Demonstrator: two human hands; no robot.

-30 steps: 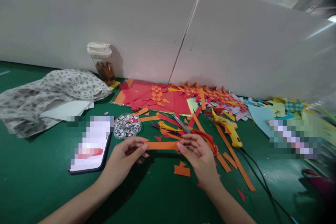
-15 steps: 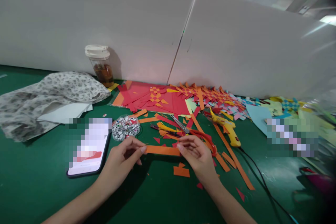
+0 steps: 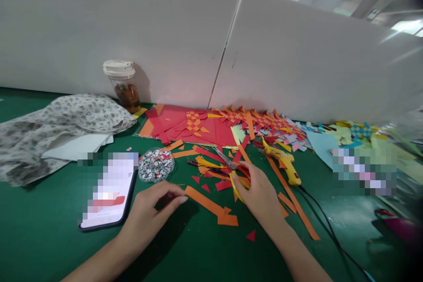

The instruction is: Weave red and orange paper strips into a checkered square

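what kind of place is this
Probably a craft worktable, perhaps in a shared workshop: a yellow glue gun with a cord, scissors by the right hand, and woven orange-and-red paper pieces on the green tabletop.

Looks like matt paper on the flat orange strip [image 3: 205,200], smooth metal on the grey-bladed scissors [image 3: 226,160], hard plastic on the yellow pistol-shaped glue gun [image 3: 288,167], and wrinkled fabric on the pale patterned cloth [image 3: 72,116].

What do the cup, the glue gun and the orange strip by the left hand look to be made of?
Cup: probably clear plastic, maybe glass; tea-coloured contents show through.
Glue gun: likely hard yellow plastic, slight sheen.
Orange strip: matte paper or thin card; flat, crisp-edged.
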